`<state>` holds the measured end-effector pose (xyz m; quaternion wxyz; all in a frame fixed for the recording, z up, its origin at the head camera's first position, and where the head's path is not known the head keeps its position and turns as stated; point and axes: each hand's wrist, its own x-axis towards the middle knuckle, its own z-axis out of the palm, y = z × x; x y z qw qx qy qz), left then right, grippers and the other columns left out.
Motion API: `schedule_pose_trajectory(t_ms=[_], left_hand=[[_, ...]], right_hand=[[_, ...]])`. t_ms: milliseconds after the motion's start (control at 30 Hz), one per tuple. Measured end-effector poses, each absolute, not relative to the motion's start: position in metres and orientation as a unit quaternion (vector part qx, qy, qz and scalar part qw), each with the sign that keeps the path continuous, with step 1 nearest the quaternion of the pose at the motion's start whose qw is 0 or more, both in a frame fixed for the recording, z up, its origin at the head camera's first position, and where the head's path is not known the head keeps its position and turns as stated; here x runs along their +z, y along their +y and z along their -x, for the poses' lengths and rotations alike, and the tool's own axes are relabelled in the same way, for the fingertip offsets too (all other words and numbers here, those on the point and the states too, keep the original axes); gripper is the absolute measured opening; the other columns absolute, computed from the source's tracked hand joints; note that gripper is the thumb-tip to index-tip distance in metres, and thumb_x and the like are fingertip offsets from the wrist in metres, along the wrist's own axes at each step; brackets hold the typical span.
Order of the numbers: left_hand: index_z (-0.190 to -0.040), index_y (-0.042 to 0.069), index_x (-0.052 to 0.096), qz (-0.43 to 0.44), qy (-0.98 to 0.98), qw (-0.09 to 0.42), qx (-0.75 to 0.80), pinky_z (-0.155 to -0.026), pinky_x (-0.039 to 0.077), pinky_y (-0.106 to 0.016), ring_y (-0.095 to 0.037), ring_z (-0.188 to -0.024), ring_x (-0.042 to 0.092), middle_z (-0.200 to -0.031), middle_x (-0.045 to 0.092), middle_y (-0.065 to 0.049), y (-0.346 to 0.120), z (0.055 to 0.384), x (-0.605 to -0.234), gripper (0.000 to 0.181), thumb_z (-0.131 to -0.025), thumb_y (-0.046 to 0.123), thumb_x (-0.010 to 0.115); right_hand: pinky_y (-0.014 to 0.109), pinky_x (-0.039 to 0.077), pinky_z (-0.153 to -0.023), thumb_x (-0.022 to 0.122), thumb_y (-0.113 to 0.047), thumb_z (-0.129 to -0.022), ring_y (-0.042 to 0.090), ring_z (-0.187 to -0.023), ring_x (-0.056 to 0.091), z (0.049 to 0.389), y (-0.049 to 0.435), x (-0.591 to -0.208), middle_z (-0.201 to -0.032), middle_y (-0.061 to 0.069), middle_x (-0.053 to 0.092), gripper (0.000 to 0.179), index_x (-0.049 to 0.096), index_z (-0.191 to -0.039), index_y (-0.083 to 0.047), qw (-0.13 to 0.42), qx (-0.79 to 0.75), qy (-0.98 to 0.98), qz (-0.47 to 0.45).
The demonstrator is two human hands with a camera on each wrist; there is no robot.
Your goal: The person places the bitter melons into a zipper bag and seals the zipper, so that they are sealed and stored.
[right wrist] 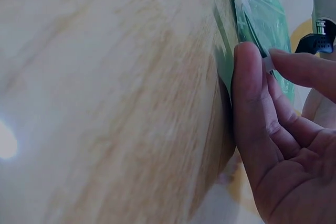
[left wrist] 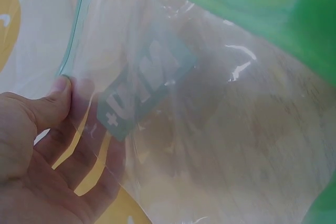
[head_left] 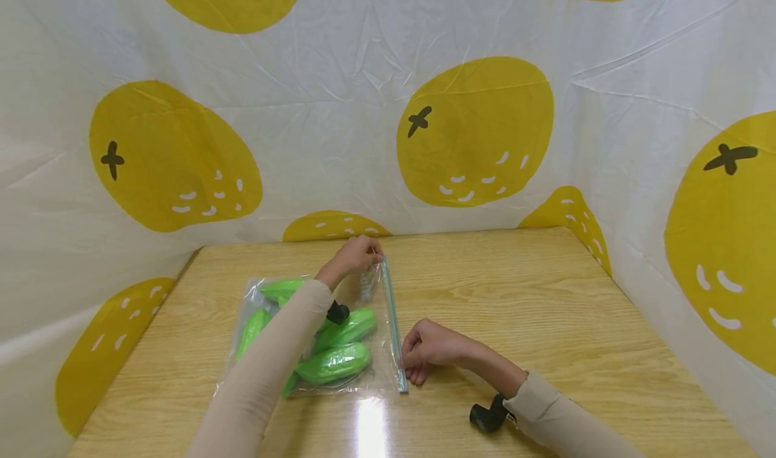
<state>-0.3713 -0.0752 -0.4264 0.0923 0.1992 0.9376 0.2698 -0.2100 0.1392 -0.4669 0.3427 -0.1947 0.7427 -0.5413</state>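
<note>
A clear zip bag [head_left: 383,340] lies on the table with several bright green, elongated objects [head_left: 336,364] inside. Its blue-green zip strip [head_left: 391,303] runs along the right side. At the far end of that strip, my left hand [head_left: 358,254] pinches the bag's corner; in the left wrist view the thumb presses just by the strip, the other fingers showing behind the film. My right hand [head_left: 435,347] is at the strip's near end. Seen from the right wrist, its thumb and forefinger pinch a small whitish piece [right wrist: 269,63] on the zip, probably a slider.
The wooden table [head_left: 497,283] extends to the right of the bag. A white curtain [head_left: 327,155] printed with yellow fruit surrounds the back and sides. Black wrist cameras [head_left: 488,417] sit on both forearms, the left one above the bag.
</note>
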Motion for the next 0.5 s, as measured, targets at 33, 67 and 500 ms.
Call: schedule_pose_trajectory(t_ms=[33,67,500], left_hand=[[-0.106,0.007,0.074,-0.198,0.938,0.092,0.269,-0.063,0.051,-0.024,-0.016,-0.075,0.063,-0.093,0.071,-0.009,-0.0749,0.3708,-0.4264,0.016,-0.104,0.017,0.062],[-0.106,0.006,0.074,-0.198,0.938,0.091,0.269,-0.063,0.051,-0.024,-0.016,-0.075,0.063,-0.093,0.071,-0.009,-0.0746,0.3706,-0.4265,0.016,-0.104,0.017,0.062],[-0.106,0.007,0.074,-0.189,0.941,0.081,0.27,-0.063,0.05,-0.024,-0.016,-0.075,0.063,-0.094,0.071,-0.009,-0.0748,0.372,-0.4289,0.016,-0.104,0.018,0.063]], right_hand=[[0.032,0.065,-0.059,0.071,-0.002,-0.092,0.013,-0.058,0.069,0.2097,0.1392,-0.4669,-0.068,0.014,0.072,0.015,0.072,-0.084,0.011,0.344,-0.54,0.743,0.196],[0.032,0.065,-0.059,0.071,-0.001,-0.092,0.013,-0.058,0.069,0.2097,0.1393,-0.467,-0.068,0.013,0.072,0.015,0.072,-0.084,0.011,0.347,-0.541,0.741,0.196],[0.029,0.064,-0.057,0.071,0.0,-0.091,0.013,-0.057,0.068,0.2084,0.1387,-0.4668,-0.066,0.008,0.07,0.015,0.071,-0.082,0.012,0.355,-0.536,0.739,0.202]])
